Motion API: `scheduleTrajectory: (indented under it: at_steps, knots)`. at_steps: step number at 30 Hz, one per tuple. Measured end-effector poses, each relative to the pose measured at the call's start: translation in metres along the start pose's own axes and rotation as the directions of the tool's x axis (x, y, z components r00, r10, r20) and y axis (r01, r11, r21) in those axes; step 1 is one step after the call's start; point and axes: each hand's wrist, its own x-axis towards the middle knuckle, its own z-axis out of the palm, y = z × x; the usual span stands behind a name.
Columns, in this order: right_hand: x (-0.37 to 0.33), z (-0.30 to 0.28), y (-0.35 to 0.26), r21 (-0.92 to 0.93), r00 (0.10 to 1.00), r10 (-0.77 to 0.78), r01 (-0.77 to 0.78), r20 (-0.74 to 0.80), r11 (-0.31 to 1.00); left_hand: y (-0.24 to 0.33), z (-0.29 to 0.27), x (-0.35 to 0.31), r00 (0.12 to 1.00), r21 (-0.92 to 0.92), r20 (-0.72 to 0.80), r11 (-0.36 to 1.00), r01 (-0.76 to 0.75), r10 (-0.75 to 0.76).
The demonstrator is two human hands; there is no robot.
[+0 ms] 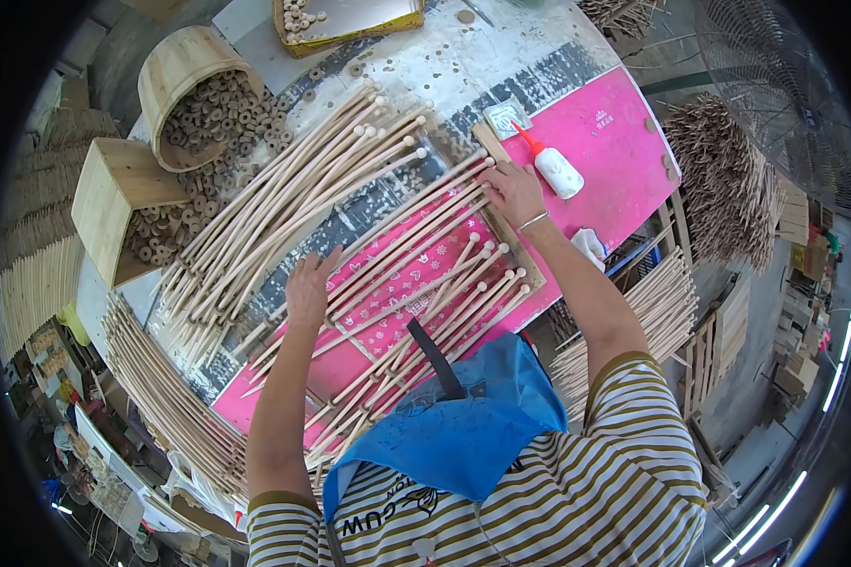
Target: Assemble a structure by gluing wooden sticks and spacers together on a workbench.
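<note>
Thin wooden sticks with round ball ends [416,215] lie side by side, slanting across a pink printed sheet in front of me. My right hand [516,195] is at their upper right ends, fingers bent and closed around a stick's end. At the lower left of the same row, my left hand [308,291] rests over the sticks with its fingers stretched apart. Nearer to my body, a looser group of ball-ended sticks [473,312] lies on the pink sheet. A white glue bottle [558,174] with a red nozzle lies right of my right hand.
A large pile of ball-ended sticks [284,203] lies behind my left hand. A tipped wooden bucket [170,80] and a wooden box [113,198] spill small wooden rings. A yellow-edged tray [350,36] of wooden balls stands at the back. A fan [785,94] stands far right.
</note>
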Motion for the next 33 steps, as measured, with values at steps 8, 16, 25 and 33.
scheduleTrajectory:
  at_steps: [8,16,25,33]
  knots:
    - [-0.005,-0.015,0.001,0.057,0.98,0.176,-0.171,-0.093,0.984,0.002,0.002,0.001,0.999,0.037,0.036,0.999,0.037,-0.038]
    - [-0.076,-0.017,-0.091,0.273,0.926,-0.273,0.201,0.26,0.941,0.069,-0.009,-0.04,0.983,-0.227,0.091,0.964,-0.138,0.162]
    - [-0.079,0.018,-0.085,0.162,0.831,-0.245,0.188,0.5,0.969,0.109,0.005,-0.109,0.98,-0.155,0.191,0.985,0.079,-0.049]
    - [-0.037,0.012,-0.042,0.181,0.68,-0.142,0.014,0.719,0.983,0.09,0.015,-0.129,0.976,-0.191,0.165,0.966,0.172,-0.141]
